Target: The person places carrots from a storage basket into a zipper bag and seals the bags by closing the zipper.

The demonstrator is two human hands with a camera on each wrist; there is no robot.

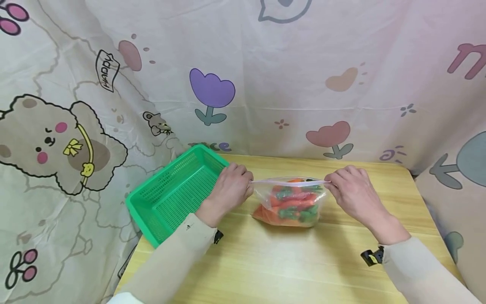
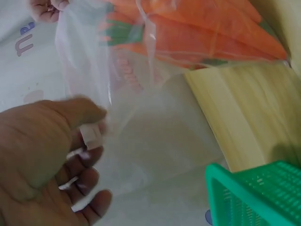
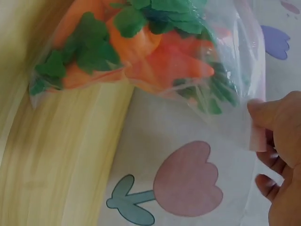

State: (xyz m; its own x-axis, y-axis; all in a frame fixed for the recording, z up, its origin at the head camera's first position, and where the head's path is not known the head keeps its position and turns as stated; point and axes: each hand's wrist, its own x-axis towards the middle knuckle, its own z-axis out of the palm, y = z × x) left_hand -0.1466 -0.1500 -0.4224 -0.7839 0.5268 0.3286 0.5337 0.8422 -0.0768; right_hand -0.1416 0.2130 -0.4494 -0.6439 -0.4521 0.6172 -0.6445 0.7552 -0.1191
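A clear zip bag (image 1: pixel 292 202) filled with orange carrots (image 3: pixel 164 61) and their green tops stands on the table, its zip edge stretched level between two hands. My left hand (image 1: pixel 236 185) pinches the left end of that edge. In the left wrist view, the left thumb and index finger hold a whitish piece (image 2: pixel 91 135) at the bag's corner, the other fingers loosely bent. The opposite end is pinched by my right hand (image 1: pixel 351 192); in the right wrist view its thumb (image 3: pixel 261 113) presses the bag's corner against the fingers.
To the left, a green plastic basket (image 1: pixel 182 190) with a mesh floor stands close to my left forearm. The wooden table (image 1: pixel 265 261) meets a printed cloth backdrop (image 1: pixel 281 84) behind and at both sides. Dark wrist mounts (image 1: pixel 373 256) show at the sleeves.
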